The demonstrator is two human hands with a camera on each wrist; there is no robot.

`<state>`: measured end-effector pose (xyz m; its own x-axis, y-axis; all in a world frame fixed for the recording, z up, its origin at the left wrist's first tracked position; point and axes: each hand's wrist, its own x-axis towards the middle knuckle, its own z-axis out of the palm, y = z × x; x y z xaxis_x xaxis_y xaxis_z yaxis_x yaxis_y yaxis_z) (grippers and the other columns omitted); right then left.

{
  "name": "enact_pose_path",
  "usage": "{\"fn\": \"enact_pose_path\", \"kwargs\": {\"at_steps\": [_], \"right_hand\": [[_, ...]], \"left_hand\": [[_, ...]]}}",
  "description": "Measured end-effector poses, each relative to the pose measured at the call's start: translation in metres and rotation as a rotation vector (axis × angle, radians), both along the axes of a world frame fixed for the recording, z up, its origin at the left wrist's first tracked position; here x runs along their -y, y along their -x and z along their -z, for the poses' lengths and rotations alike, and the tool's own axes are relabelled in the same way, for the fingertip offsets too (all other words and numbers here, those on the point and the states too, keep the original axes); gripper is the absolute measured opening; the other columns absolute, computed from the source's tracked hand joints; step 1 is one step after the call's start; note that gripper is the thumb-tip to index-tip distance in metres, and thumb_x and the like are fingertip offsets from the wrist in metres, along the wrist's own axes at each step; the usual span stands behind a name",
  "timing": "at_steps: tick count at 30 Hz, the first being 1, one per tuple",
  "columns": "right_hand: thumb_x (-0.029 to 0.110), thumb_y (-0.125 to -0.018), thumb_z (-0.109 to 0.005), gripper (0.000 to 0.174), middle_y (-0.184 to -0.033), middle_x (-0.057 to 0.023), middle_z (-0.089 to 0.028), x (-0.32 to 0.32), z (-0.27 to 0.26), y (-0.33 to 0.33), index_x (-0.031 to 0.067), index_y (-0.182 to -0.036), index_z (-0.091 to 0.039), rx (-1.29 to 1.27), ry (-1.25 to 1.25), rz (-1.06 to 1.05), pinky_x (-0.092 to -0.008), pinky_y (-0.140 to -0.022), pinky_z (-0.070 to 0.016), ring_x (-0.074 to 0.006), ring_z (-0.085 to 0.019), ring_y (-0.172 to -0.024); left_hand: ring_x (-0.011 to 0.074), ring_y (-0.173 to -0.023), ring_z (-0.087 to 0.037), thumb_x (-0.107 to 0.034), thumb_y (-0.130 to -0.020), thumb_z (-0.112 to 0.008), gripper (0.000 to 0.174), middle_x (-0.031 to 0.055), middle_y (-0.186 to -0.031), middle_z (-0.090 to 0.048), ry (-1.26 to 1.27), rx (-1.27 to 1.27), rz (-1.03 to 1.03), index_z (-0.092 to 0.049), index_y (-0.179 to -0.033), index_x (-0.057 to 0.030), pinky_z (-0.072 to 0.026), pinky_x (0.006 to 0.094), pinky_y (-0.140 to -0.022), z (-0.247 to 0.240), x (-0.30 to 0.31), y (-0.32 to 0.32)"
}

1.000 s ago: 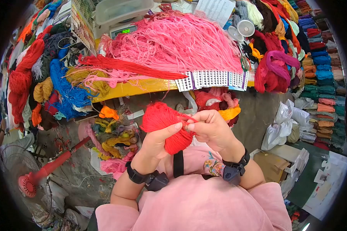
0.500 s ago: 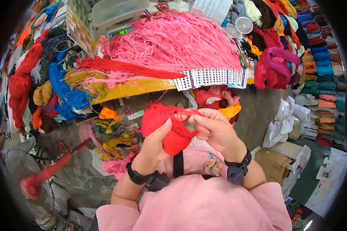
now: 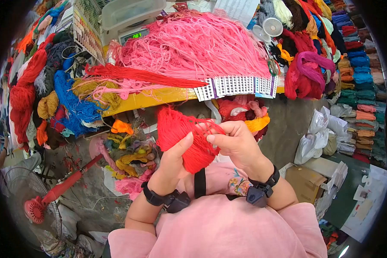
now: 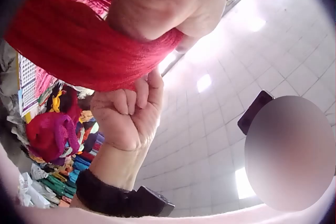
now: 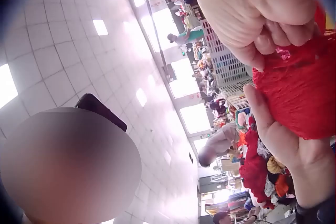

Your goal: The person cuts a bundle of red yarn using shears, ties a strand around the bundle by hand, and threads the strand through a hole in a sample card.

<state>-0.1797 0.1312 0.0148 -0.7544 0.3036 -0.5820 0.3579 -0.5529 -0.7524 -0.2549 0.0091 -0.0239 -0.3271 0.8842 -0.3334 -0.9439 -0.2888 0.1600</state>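
A red yarn bundle (image 3: 180,133) is held up in front of the chest, below the yellow table edge. The left hand (image 3: 172,159) grips it from the left, thumb across the front, other fingers hidden behind the yarn. At its right side the right hand (image 3: 241,146) pinches strands between thumb and curled fingers. In the left wrist view the red yarn (image 4: 79,40) stretches between the two hands, the right hand (image 4: 128,113) below it. In the right wrist view the right hand (image 5: 257,8) is over the yarn (image 5: 299,87), the left hand (image 5: 283,140) under it.
A pink yarn heap (image 3: 193,47) covers the table, with a long red skein (image 3: 146,75) and sample cards (image 3: 236,87) along its front edge. A scale (image 3: 134,35) stands behind. A fan (image 3: 36,208) is at lower left, a cardboard box (image 3: 303,182) at right. Other people appear in the right wrist view.
The yarn bundle has spread wider and its upper left part has risen a little. The right hand's fingers have shifted on the strands, while the left hand keeps its grip.
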Motion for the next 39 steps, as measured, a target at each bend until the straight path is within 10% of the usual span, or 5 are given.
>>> {"fn": "enact_pose_path", "kwargs": {"at_steps": [15, 17, 21, 31, 39], "right_hand": [[0.005, -0.074, -0.057, 0.01, -0.067, 0.003, -0.052, -0.035, -0.009, -0.019, 0.001, -0.083, -0.055, -0.109, 0.62, -0.043, -0.0142, -0.051, -0.033, -0.002, -0.042, -0.056], [0.005, -0.076, -0.055, 0.007, -0.067, 0.0026, -0.052, -0.049, -0.013, -0.021, 0.0004, -0.081, -0.053, 0.054, 0.503, -0.263, -0.0158, -0.051, -0.0347, -0.0026, -0.043, -0.056], [0.006, -0.078, -0.053, 0.008, -0.066, 0.0026, -0.051, -0.09, -0.025, -0.015, -0.0012, -0.075, -0.055, 0.053, -0.518, -0.663, -0.0183, -0.049, -0.0349, -0.0033, -0.044, -0.057], [0.005, -0.078, -0.047, 0.009, -0.064, -0.0048, -0.046, -0.361, 0.11, -0.061, 0.0016, -0.069, -0.047, -0.319, 0.027, 0.579, -0.0218, -0.056, -0.0446, -0.0104, -0.042, -0.053], [0.01, -0.079, -0.047, 0.009, -0.073, -0.0052, -0.052, -0.459, 0.126, -0.078, 0.0028, -0.08, -0.052, -0.175, -0.64, 0.541, -0.0268, -0.069, -0.0403, -0.0135, -0.05, -0.07]], "left_hand": [[0.0127, -0.071, -0.054, -0.012, -0.082, -0.046, 0.013, 0.0108, -0.083, -0.056, 0.029, -0.034, 0.0, -0.052, -0.078, -0.0018, -0.0453, 0.0297, -0.069, 0.006, -0.011, 0.01], [0.0111, -0.058, -0.052, -0.016, -0.081, -0.048, 0.018, 0.0063, -0.066, -0.056, 0.077, -1.012, 0.324, -0.051, -0.068, -0.0024, -0.0444, 0.0262, -0.058, 0.004, -0.027, 0.033], [0.0083, -0.05, -0.049, -0.013, -0.08, -0.049, 0.019, 0.0038, -0.055, -0.052, 0.171, -0.574, 0.55, -0.055, -0.069, 0.0003, -0.0376, 0.0193, -0.047, 0.009, -0.035, 0.064], [0.0056, -0.049, -0.04, 0.002, -0.076, -0.043, 0.017, -0.0037, -0.058, -0.041, 0.826, 0.165, -0.869, -0.04, -0.063, -0.0092, -0.0361, 0.0189, -0.051, 0.174, 0.106, 0.148], [0.0021, -0.041, -0.034, -0.016, -0.085, -0.041, 0.027, -0.006, -0.053, -0.033, 0.173, 0.204, -0.404, -0.044, -0.105, 0.0017, -0.0294, 0.0151, -0.04, 0.169, -0.006, 0.138]]}}
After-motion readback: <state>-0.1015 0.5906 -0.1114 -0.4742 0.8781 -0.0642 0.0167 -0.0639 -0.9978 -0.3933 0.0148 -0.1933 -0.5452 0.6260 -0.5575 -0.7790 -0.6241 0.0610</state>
